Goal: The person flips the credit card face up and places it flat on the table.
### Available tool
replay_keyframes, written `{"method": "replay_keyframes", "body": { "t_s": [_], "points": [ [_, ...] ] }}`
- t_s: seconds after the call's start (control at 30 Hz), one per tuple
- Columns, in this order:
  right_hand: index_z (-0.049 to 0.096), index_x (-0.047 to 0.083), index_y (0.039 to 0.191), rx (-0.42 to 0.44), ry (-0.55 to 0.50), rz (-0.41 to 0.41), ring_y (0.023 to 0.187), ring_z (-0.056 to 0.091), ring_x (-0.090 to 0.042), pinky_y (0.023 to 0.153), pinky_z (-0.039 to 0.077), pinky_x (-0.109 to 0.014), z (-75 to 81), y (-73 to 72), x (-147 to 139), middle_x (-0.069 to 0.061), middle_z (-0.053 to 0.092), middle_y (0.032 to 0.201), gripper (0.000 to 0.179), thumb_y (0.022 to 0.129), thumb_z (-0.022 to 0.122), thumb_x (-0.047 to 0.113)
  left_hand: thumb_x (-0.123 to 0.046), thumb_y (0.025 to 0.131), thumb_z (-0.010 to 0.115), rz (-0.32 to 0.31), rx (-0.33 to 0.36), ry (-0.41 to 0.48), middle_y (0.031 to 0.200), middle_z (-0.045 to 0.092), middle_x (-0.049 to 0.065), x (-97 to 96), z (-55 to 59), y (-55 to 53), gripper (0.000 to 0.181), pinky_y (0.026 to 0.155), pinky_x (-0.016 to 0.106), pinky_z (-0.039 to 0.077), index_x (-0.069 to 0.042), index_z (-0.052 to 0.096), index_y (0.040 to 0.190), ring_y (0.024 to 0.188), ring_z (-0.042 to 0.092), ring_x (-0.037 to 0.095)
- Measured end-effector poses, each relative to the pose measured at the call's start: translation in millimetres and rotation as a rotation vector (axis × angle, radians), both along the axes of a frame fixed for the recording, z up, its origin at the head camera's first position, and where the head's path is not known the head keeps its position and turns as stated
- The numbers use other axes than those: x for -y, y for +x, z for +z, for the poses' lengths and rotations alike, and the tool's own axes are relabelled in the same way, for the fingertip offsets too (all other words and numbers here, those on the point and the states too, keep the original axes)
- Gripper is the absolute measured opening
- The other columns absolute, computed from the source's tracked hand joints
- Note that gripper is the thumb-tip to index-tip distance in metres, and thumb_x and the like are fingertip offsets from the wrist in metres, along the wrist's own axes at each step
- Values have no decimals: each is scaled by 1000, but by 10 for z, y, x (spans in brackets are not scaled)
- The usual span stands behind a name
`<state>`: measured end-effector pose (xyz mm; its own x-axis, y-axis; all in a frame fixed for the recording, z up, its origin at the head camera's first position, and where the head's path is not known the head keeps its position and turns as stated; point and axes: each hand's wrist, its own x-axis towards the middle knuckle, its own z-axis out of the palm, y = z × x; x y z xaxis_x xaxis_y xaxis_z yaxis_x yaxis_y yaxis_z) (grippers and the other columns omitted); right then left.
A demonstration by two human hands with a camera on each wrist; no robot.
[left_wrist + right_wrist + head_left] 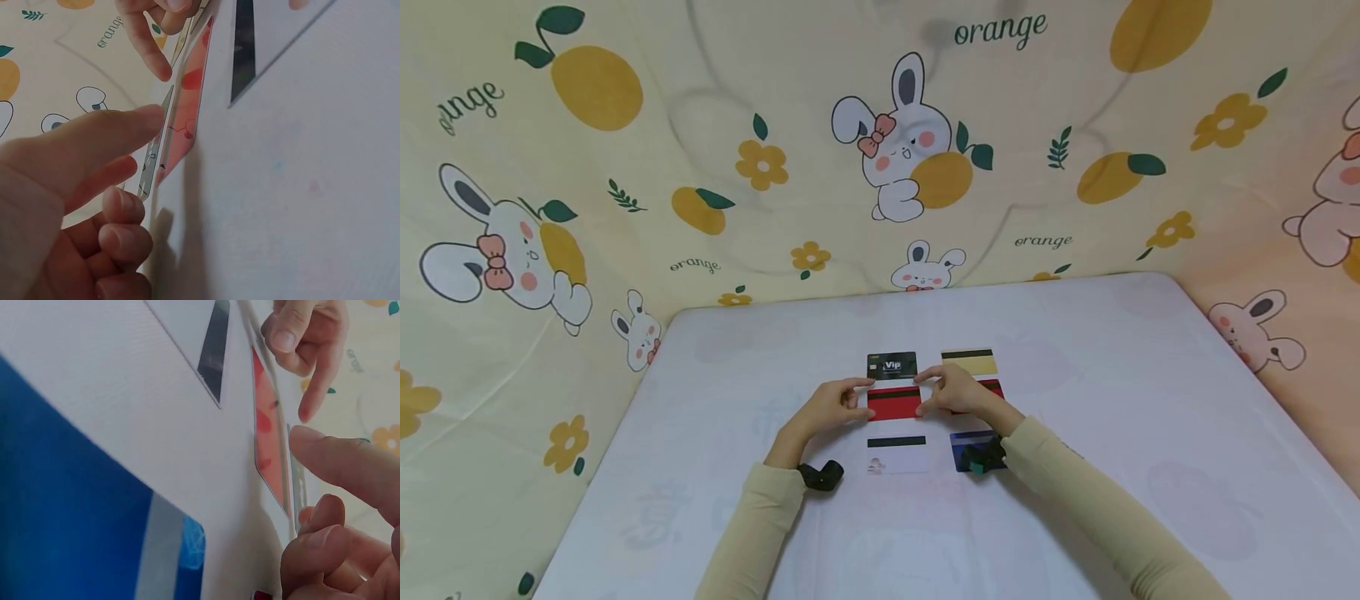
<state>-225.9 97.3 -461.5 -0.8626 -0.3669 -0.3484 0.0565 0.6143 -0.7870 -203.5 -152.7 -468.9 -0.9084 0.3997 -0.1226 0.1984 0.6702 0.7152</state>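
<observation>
A red card (893, 403) with a dark stripe lies flat between the two hands, just below a black card marked Vip (892, 365). My left hand (829, 406) is at the left side, thumb tip right at the red card's left edge and index finger reaching to the Vip card's lower left corner. Mirroring it, my right hand (958, 390) has its thumb at the red card's right edge and its index fingertip by the Vip card's lower right corner. The other fingers are bent in. Under the right hand, a second red card (992, 387) is partly hidden.
Below the red card lies a white card (897, 457) with a black stripe. A gold card (970, 363) is at the upper right, and a blue card (75, 500) at the lower right, partly behind the right wrist in the head view. A white cloth (737, 358) covers the table.
</observation>
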Motion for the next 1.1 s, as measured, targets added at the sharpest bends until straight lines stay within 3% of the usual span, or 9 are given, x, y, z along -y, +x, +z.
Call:
{"method": "replay_keyframes", "body": {
  "t_s": [0.23,0.67,1.1],
  "points": [
    [63,7,126,-47,55,15,47,38,-11,51,28,-22,-15,16,24,3,44,51,56,73,81,15,-21,78,80,7,29,-12,66,44,-4,5,-19,9,56,61,19,34,-9,61,129,62,40,8],
    [63,14,127,-13,90,-20,50,41,-14,53,31,-22,-32,18,32,0,47,54,58,72,82,15,-21,77,80,38,56,-44,64,41,-4,-18,-33,19,56,59,21,31,-11,61,129,62,38,9],
    [67,16,120,-115,211,-54,61,45,-17,55,34,-23,6,78,117,-8,57,73,52,71,84,16,-21,79,79,61,48,-54,64,40,-3,-29,-37,35,52,61,22,31,-12,63,127,63,38,10]
  ]
}}
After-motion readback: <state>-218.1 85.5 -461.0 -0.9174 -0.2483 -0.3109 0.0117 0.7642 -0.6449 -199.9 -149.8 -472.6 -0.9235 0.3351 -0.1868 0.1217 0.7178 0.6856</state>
